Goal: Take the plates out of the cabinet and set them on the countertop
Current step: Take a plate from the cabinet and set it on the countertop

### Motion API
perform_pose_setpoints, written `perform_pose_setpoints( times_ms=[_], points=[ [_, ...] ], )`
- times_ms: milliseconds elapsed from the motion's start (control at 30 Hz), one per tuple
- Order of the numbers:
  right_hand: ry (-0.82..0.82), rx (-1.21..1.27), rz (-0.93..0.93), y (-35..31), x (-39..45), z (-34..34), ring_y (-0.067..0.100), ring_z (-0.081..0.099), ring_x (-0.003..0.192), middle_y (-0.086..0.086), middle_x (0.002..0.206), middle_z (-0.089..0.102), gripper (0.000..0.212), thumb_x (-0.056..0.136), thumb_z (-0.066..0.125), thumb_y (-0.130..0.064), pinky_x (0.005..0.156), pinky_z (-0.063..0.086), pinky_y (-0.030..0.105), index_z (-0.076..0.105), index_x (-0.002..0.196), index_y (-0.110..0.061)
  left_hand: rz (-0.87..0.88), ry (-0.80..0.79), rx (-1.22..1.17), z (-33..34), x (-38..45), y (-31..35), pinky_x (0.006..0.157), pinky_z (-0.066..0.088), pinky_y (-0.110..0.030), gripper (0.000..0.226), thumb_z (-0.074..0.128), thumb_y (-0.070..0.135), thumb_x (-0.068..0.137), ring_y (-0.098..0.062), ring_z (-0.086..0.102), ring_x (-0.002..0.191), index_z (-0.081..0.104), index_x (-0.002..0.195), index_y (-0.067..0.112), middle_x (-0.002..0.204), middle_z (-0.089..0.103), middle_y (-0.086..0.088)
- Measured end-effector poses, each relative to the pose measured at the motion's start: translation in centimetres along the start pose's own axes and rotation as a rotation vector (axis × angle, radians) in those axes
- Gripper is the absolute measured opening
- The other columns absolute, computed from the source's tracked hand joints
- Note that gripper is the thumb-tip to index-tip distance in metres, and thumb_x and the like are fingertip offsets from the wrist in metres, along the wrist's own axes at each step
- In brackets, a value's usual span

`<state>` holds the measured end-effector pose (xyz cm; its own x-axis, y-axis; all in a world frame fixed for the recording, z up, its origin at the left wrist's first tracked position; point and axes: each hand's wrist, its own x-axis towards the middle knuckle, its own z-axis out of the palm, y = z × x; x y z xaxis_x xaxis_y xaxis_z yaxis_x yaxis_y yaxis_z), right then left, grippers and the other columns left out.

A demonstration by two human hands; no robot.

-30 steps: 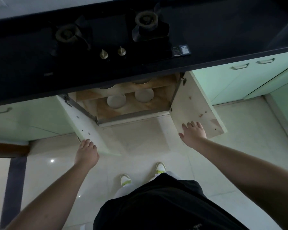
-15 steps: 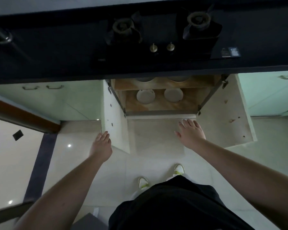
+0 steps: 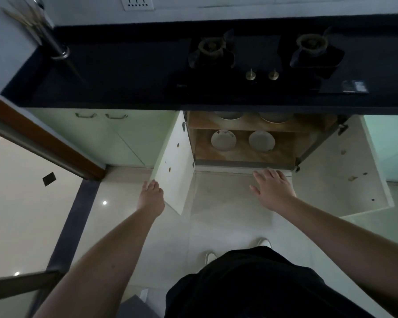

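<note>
The cabinet (image 3: 244,154) under the hob stands with both doors swung wide. On its lower wooden shelf lie two white plates, one at left (image 3: 223,140) and one at right (image 3: 261,140). Two more pale dishes (image 3: 275,117) peek out on the upper shelf, mostly hidden by the dark countertop (image 3: 115,81). My left hand (image 3: 151,196) rests against the outer edge of the left door (image 3: 175,166), fingers curled loosely. My right hand (image 3: 272,188) hovers flat and spread just in front of the cabinet's bottom sill, holding nothing.
A two-burner gas hob (image 3: 257,63) sits on the countertop above the cabinet. A metal pipe (image 3: 53,42) rises at the counter's left end. The right door (image 3: 345,171) juts out to the right. A brown door frame (image 3: 39,138) runs along the left.
The view has shifted left and pulled back. My right hand left the right door and moved to the cabinet's front sill. My left hand stays at the left door's edge.
</note>
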<state>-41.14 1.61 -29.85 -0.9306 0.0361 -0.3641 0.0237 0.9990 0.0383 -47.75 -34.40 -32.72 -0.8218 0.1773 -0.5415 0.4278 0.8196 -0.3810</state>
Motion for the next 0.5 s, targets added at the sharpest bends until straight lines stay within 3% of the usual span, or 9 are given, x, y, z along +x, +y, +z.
perform_pose_setpoints(
  times_ms=[167, 500],
  points=[
    [0.047, -0.006, 0.012, -0.1, -0.3, -1.7, 0.026, 0.019, 0.146, 0.007, 0.158, 0.026, 0.063, 0.099, 0.020, -0.053, 0.119, 0.013, 0.042, 0.022, 0.151, -0.019, 0.038, 0.049, -0.055, -2.5, 1.3, 1.4, 0.116, 0.022, -0.043, 0.045, 0.035, 0.029, 0.099, -0.025, 0.033, 0.138, 0.045, 0.139, 0.011, 0.147, 0.043, -0.008],
    [0.195, -0.006, 0.067, 1.0, -1.0, -4.7, 0.026, 0.023, 0.145, 0.006, 0.155, 0.031, 0.061, 0.099, 0.026, -0.053, 0.118, 0.018, 0.043, 0.025, 0.149, -0.019, 0.273, 0.314, -0.010, -7.9, 4.6, 5.8, 0.119, 0.014, -0.048, 0.060, 0.025, 0.042, 0.101, -0.028, 0.018, 0.148, 0.027, 0.151, 0.009, 0.160, 0.025, -0.012]
  ],
)
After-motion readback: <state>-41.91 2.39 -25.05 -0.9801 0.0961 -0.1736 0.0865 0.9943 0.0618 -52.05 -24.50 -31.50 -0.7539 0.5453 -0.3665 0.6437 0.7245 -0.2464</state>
